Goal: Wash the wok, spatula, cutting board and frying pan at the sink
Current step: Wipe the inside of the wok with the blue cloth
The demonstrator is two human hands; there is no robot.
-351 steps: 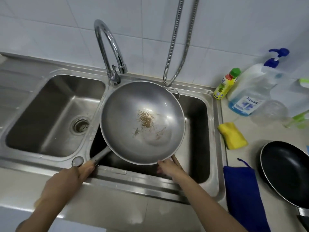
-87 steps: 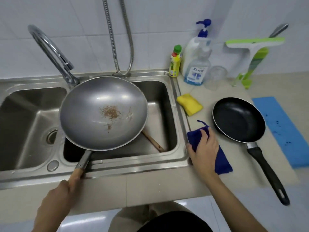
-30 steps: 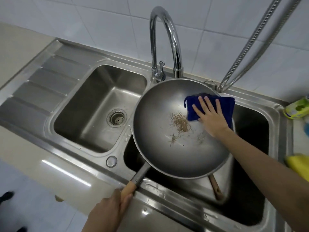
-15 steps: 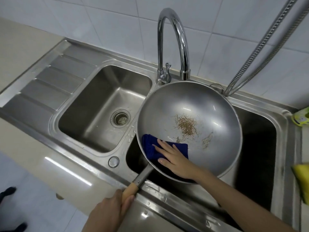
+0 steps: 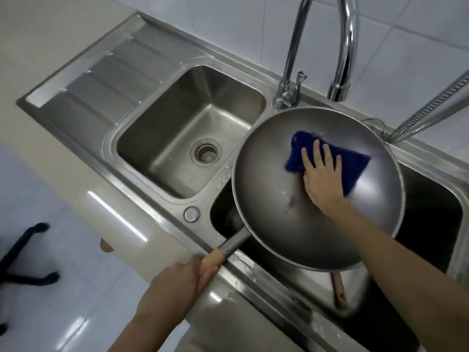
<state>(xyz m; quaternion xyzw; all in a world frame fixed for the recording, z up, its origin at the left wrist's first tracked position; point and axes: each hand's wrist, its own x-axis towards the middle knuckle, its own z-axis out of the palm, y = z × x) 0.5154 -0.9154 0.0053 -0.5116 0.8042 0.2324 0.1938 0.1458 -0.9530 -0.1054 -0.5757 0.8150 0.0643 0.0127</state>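
Observation:
A steel wok (image 5: 274, 224) hangs over the right basin of the sink (image 5: 431, 224). My left hand (image 5: 175, 288) grips its wooden handle at the sink's front edge. Inside the wok, my right hand (image 5: 322, 179) presses a blue cloth (image 5: 352, 166) flat against the far wall, fingers straight and spread. A few brown food bits show beside the palm. The wooden handle of the spatula (image 5: 338, 290) pokes out from under the wok in the right basin. The cutting board and frying pan are out of view.
A tall chrome faucet (image 5: 342, 47) arches over the wok's far rim. A metal shower hose (image 5: 429, 115) slants in from the right. The left basin (image 5: 193, 128) with its drain and the ribbed draining board (image 5: 101, 80) lie to the left.
My right hand has swept the blue cloth from the wok's near-left wall up to its far side. Most of the brown food patch is now wiped or covered. My left hand still holds the handle.

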